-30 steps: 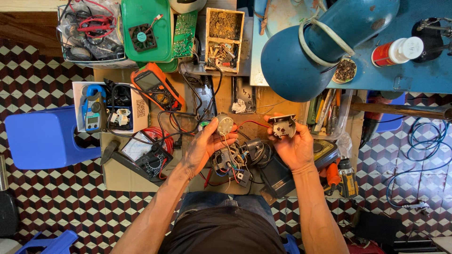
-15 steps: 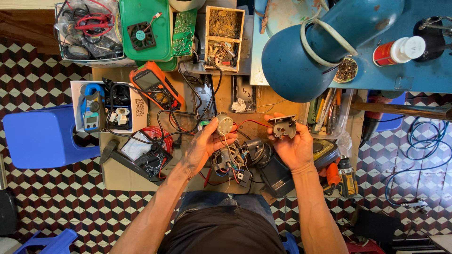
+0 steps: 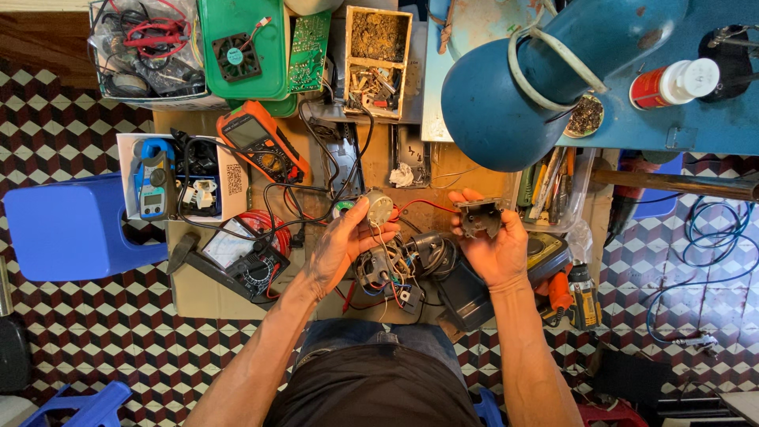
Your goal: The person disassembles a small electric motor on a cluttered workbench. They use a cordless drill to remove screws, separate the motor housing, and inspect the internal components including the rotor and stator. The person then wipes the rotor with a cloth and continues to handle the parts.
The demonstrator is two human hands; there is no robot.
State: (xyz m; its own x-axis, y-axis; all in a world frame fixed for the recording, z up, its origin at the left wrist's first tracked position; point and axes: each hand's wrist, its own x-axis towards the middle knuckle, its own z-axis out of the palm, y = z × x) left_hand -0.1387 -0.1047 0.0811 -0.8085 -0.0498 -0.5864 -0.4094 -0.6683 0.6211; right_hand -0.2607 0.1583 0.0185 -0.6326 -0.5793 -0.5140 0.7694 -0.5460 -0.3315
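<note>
Hands unmoved, cluttered workbench (image 3: 198, 296), checkered floor (image 3: 47, 134)

Blue lamp shade (image 3: 506, 103) and tangled wires (image 3: 395, 265) crowd the hands; cardboard (image 3: 198, 296) lies bare.

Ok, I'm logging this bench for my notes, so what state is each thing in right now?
Left hand: holds a small round motor, lifted off the bench.
Right hand: holds a dark housing part, lifted.
Red wire: runs between motor and housing part.
Orange meter: lying flat, leads attached.
Blue lamp: head tilted over the bench; lit or not, cannot tell.
Wooden box: open.
White-capped bottle: lying on its side, capped.
</note>
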